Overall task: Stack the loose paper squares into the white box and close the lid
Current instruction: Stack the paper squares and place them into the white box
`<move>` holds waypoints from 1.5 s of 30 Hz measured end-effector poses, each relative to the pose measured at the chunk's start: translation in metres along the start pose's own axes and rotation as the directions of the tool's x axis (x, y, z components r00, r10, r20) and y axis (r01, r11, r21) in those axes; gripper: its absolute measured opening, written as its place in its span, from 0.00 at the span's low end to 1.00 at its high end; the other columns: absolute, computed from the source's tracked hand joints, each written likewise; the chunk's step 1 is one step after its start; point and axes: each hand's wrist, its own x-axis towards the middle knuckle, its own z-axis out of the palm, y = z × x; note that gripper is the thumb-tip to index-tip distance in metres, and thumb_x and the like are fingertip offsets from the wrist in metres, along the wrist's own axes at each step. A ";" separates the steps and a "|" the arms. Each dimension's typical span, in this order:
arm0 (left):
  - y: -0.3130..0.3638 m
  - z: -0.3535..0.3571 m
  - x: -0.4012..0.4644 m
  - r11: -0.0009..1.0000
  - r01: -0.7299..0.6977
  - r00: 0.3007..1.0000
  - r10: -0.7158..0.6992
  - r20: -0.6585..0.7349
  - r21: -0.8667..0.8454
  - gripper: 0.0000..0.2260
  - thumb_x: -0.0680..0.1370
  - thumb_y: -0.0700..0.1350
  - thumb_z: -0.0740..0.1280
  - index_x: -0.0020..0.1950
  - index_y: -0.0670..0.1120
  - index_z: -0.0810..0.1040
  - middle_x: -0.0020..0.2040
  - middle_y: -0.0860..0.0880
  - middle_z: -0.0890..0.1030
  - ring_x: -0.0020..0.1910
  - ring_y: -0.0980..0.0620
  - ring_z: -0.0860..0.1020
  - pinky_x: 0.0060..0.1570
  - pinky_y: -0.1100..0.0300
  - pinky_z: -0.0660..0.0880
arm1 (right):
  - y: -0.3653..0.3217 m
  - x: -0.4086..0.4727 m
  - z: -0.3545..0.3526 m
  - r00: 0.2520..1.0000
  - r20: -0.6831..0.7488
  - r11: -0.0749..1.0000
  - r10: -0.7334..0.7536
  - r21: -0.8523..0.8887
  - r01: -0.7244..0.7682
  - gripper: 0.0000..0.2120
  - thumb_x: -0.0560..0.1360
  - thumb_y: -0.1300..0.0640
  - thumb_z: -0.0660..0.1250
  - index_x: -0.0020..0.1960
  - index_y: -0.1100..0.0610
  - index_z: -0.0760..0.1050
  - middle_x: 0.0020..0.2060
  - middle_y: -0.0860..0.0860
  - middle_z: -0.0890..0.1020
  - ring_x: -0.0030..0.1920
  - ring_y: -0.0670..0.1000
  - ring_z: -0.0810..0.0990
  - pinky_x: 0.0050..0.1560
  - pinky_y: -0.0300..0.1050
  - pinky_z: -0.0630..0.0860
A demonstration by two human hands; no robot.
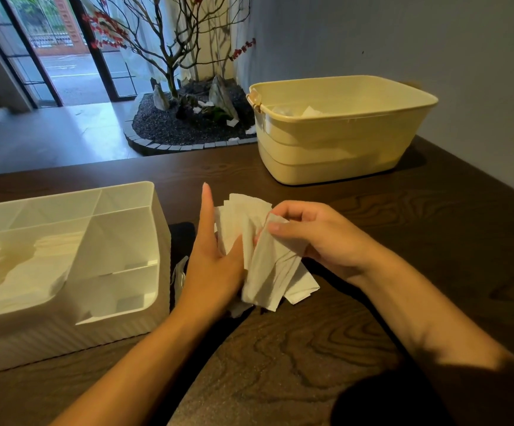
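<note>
A: Far left of the left hand (215,256) sits the white box (145,305), open top. Smooth translucent plastic, thin dividers inside, ribbed outer wall, rounded corners. What looks like white paper lies in its big compartment, can't be sure. No lid in view that I can pick out.

B: And the hand itself?

A: Left hand's upright, fingers straight, index pointing up, palm flat vs. the side of the paper squares (243,219). It props the bundle, doesn't pinch it. One scrap (179,273) lies on the table btwn. that hand and the box.

B: The stack?

A: Soft, thin, creased tissue-type paper, corners fanned out unevenly, lower ends resting on the table (311,348), which is dark wood w/ heavy grain. Just right of it, the right hand (317,235) has fingers curled, thumb and index pinching the top of one folded sheet.

B: Risks?

A: Edges aren't squared yet. If it's lifted now, the limp sheets prob. slide apart, since the left palm only leans on them. A pull by the right could crumple or tear that sheet. A fanned bundle may also catch on a divider going in.

B: Further right?

A: Beyond the right hand, away from the person, a pale yellow tub (341,133), glossy plastic, oblong, rounded, w/ something pale inside.
</note>
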 end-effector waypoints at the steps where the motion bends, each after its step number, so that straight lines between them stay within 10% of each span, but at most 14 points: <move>1: -0.001 -0.001 0.001 1.000 -0.011 1.000 0.011 0.012 -0.003 0.43 0.76 0.51 0.72 0.79 0.66 0.45 0.58 0.68 0.81 0.60 0.65 0.79 0.57 0.65 0.76 | 0.000 0.000 0.000 1.000 -0.009 0.999 -0.004 0.032 0.005 0.05 0.78 0.58 0.68 0.51 0.59 0.80 0.49 0.63 0.82 0.48 0.56 0.79 0.50 0.51 0.73; 8: -0.003 -0.001 0.001 0.999 -0.053 0.998 0.053 0.036 -0.001 0.18 0.80 0.42 0.69 0.70 0.53 0.77 0.62 0.58 0.82 0.61 0.60 0.80 0.60 0.59 0.79 | -0.005 -0.004 -0.002 0.998 0.015 0.999 -0.054 -0.002 0.054 0.06 0.72 0.61 0.73 0.49 0.57 0.81 0.42 0.50 0.85 0.44 0.48 0.83 0.43 0.38 0.78; 17: -0.006 -0.005 0.005 0.998 -0.049 0.998 0.048 -0.032 -0.027 0.08 0.82 0.42 0.66 0.58 0.49 0.82 0.54 0.53 0.85 0.54 0.53 0.83 0.46 0.57 0.82 | -0.017 -0.021 -0.008 0.885 0.462 0.997 -0.052 -0.033 0.076 0.14 0.66 0.66 0.76 0.46 0.51 0.84 0.38 0.52 0.82 0.39 0.48 0.80 0.40 0.35 0.77; 23: -0.008 -0.003 0.006 0.988 -0.124 0.988 0.131 -0.080 0.096 0.12 0.82 0.39 0.64 0.62 0.53 0.75 0.57 0.55 0.80 0.56 0.56 0.80 0.53 0.56 0.79 | -0.003 0.000 -0.001 0.973 -0.216 0.990 -0.080 0.096 0.103 0.04 0.76 0.59 0.70 0.51 0.55 0.82 0.42 0.53 0.84 0.42 0.50 0.82 0.41 0.44 0.77; 25: -0.007 -0.003 0.004 0.971 -0.152 0.984 0.167 -0.068 0.184 0.11 0.83 0.40 0.63 0.60 0.56 0.73 0.47 0.53 0.81 0.42 0.55 0.80 0.40 0.55 0.79 | -0.002 0.000 -0.005 0.950 -0.307 0.993 -0.050 0.084 0.079 0.04 0.78 0.56 0.69 0.51 0.55 0.81 0.37 0.52 0.82 0.35 0.51 0.79 0.30 0.43 0.72; 29: -0.003 0.000 0.000 0.946 -0.194 0.977 0.210 -0.033 0.260 0.09 0.83 0.40 0.61 0.51 0.56 0.72 0.33 0.48 0.76 0.26 0.49 0.71 0.26 0.54 0.68 | -0.006 -0.003 -0.003 0.980 -0.198 0.986 -0.021 0.159 0.053 0.06 0.78 0.58 0.69 0.54 0.57 0.81 0.39 0.55 0.81 0.37 0.53 0.79 0.31 0.42 0.72; 31: -0.003 0.000 0.002 0.962 -0.174 0.981 0.188 -0.044 0.212 0.10 0.82 0.38 0.61 0.48 0.54 0.73 0.35 0.53 0.76 0.31 0.53 0.73 0.31 0.61 0.69 | -0.006 -0.002 -0.004 0.990 -0.141 0.981 -0.004 0.189 0.032 0.07 0.77 0.59 0.69 0.55 0.55 0.80 0.44 0.59 0.81 0.45 0.59 0.77 0.41 0.51 0.69; 36: -0.004 -0.003 0.007 0.981 -0.138 0.985 0.150 -0.090 0.133 0.13 0.81 0.34 0.60 0.43 0.49 0.75 0.40 0.48 0.78 0.37 0.55 0.75 0.35 0.65 0.72 | -0.008 -0.003 -0.005 0.992 -0.122 0.983 0.023 0.183 0.000 0.12 0.78 0.59 0.68 0.60 0.52 0.78 0.40 0.54 0.81 0.37 0.52 0.76 0.26 0.43 0.62; 40: -0.006 -0.003 0.007 0.992 -0.091 0.995 0.094 -0.042 0.086 0.15 0.82 0.34 0.59 0.41 0.45 0.80 0.43 0.44 0.82 0.43 0.43 0.80 0.40 0.56 0.78 | -0.007 -0.003 -0.007 0.994 -0.106 0.969 -0.025 0.240 0.050 0.14 0.77 0.61 0.68 0.61 0.52 0.79 0.44 0.56 0.82 0.48 0.60 0.75 0.45 0.56 0.65; 45: 0.000 -0.002 0.006 0.998 -0.027 0.997 0.031 -0.076 0.056 0.14 0.82 0.37 0.62 0.50 0.52 0.84 0.52 0.60 0.84 0.56 0.64 0.79 0.55 0.71 0.75 | -0.009 -0.004 -0.007 0.995 -0.062 0.965 -0.083 0.245 0.096 0.16 0.79 0.68 0.63 0.62 0.54 0.78 0.41 0.53 0.82 0.41 0.52 0.82 0.40 0.44 0.78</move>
